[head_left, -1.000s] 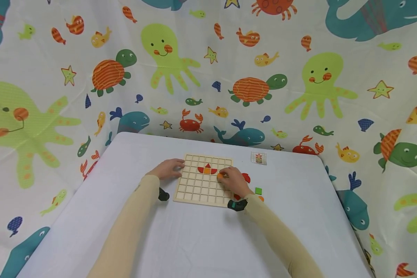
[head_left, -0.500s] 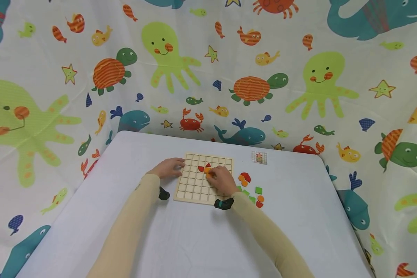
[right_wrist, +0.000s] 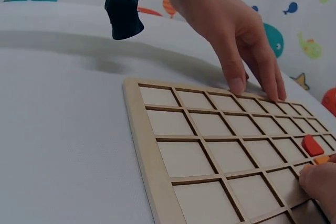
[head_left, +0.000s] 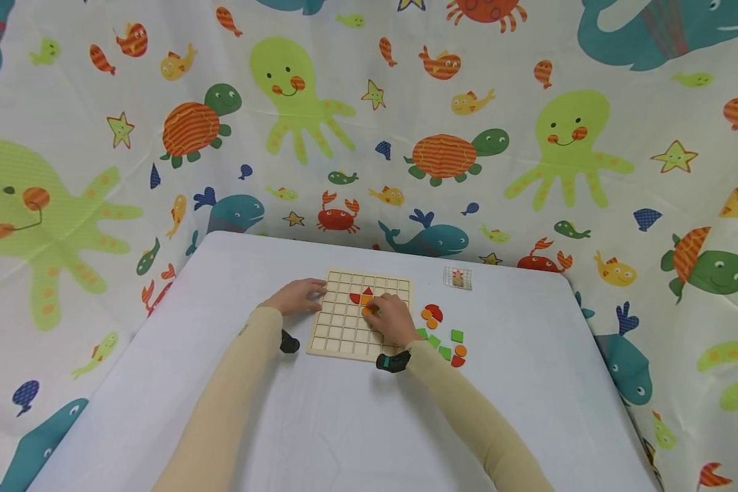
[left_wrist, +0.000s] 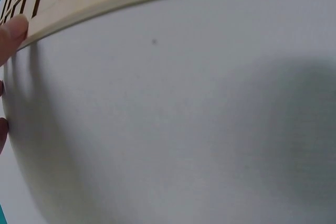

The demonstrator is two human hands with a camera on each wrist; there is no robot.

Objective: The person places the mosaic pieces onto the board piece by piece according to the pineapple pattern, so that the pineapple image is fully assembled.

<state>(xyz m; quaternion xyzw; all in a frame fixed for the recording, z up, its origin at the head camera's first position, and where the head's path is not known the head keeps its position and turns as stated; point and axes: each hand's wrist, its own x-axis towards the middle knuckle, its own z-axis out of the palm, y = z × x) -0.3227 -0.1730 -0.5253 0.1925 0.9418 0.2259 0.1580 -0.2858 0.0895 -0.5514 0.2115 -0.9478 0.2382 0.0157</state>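
Observation:
A square wooden grid board (head_left: 338,335) lies on the table. My left hand (head_left: 294,298) rests its thumb and fingertips on the board's left edge, as the right wrist view also shows. Near the board's middle, my right hand (head_left: 391,320) pinches an orange disc (head_left: 365,311) at a cell just below an orange square (head_left: 366,300). A red triangle (head_left: 367,291) sits above that square, and a red quarter-round piece (head_left: 354,298) to its left. The right hand hides the cells under it. In the right wrist view only part of its thumb (right_wrist: 321,182) shows.
Loose pieces lie right of the board: red ones (head_left: 435,312), orange discs (head_left: 460,350) and several green squares (head_left: 457,336). A small clear-gridded picture card (head_left: 458,278) lies farther back. Sea-animal printed cloth (head_left: 369,137) hangs behind the white table (head_left: 320,417).
My right hand has carried the orange disc leftward from the board's right side to below the orange square, uncovering the loose pieces. The left hand stays at the board's edge.

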